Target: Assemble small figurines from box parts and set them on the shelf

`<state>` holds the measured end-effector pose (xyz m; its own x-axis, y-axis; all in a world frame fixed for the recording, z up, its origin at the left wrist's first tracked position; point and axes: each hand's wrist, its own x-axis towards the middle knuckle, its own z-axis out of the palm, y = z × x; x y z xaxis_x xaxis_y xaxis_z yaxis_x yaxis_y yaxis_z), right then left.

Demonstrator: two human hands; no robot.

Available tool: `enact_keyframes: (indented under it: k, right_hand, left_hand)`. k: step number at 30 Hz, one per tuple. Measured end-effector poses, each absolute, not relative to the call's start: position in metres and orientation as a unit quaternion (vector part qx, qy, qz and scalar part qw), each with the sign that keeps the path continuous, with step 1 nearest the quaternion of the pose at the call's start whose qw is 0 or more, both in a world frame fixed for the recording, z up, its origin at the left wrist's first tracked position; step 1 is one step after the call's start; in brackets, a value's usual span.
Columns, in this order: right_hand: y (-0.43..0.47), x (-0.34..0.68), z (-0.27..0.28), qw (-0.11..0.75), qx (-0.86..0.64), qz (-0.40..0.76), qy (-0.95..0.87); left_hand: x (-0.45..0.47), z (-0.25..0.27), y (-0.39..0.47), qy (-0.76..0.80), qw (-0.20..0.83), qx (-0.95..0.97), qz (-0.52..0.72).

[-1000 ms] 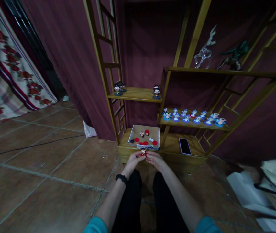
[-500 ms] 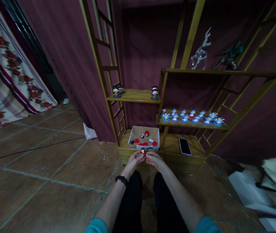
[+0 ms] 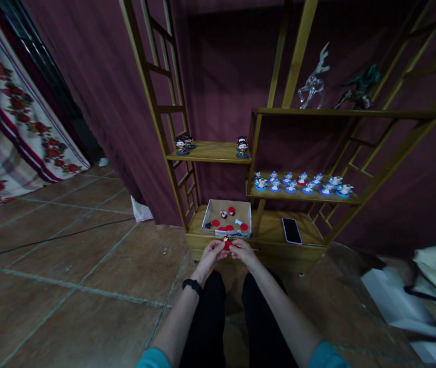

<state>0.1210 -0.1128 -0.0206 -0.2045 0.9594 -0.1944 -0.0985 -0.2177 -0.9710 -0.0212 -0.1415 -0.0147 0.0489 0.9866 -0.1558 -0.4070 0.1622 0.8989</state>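
Note:
Between both hands is a small dark-haired figurine [image 3: 226,239] with a round red base [image 3: 227,246], tilted so the base faces me. My left hand [image 3: 212,253] pinches it from the left, and my right hand [image 3: 242,250] grips its right side. Just beyond the hands, a shallow cardboard box [image 3: 227,207] rests on the low cabinet. Inside lie several red discs [image 3: 244,227] and a few small figurine pieces [image 3: 223,213].
A purple-edged phone [image 3: 292,231] lies on the cabinet to the right. Several blue and white figurines [image 3: 290,187] stand on the shelf above it. Dark-haired figurines [image 3: 180,146] occupy the left shelf. A clear deer statue [image 3: 313,84] stands higher up.
The figurine has tilted in my fingers, so more of its red base shows. Both hands stay in nearly the same place in front of the box.

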Motion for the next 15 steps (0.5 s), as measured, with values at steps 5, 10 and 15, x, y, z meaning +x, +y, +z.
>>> enact_keyframes:
  k: [5,10,15]
  right_hand:
    - [-0.1122,0.1209,-0.0226,0.430,-0.472,0.610,-0.469]
    - [-0.1116,0.1198,-0.0238,0.432,-0.477,0.607,-0.466]
    - [-0.1118,0.1194,-0.0220,0.428,-0.477,0.619,-0.454]
  left_hand:
    - [-0.0222,-0.0181,-0.1413,0.405,0.641,0.360,0.543]
    - [-0.0221,-0.0206,-0.1400,0.409,0.626,0.375,0.548]
    - [-0.0203,-0.0189,-0.1396,0.422,0.604,0.385,0.556]
